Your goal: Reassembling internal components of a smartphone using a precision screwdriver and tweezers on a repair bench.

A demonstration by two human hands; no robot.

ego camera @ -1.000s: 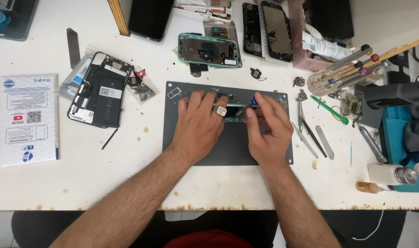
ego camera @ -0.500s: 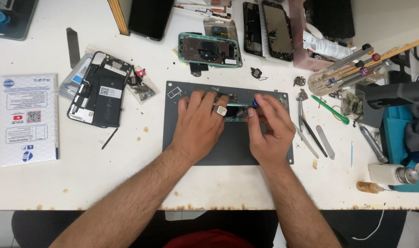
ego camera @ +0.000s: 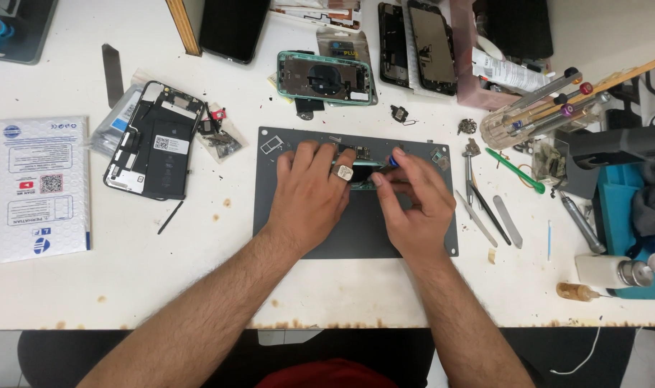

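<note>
1. Broadly, a white workbench (ego camera: 198,287) is filling the head view, littered with phone parts and tools.
2. A dark grey work mat (ego camera: 356,230) is lying at the centre, and both forearms are reaching onto it from the bottom edge.
3. An opened phone (ego camera: 151,140) showing its black battery is lying to the left of the mat, with a green-edged phone housing (ego camera: 324,77) sitting above the mat.
4. The left hand (ego camera: 309,194), wearing a ring, is lying palm down on the mat with fingers curled over a small teal-edged component (ego camera: 362,171).
5. The right hand (ego camera: 414,208) is pinching a blue-tipped tool (ego camera: 393,161) between thumb and fingertips, just beside that component near the mat's upper middle.
6. Tweezers (ego camera: 472,188) and a flat metal pry tool (ego camera: 507,221) are lying just right of the mat.
</note>
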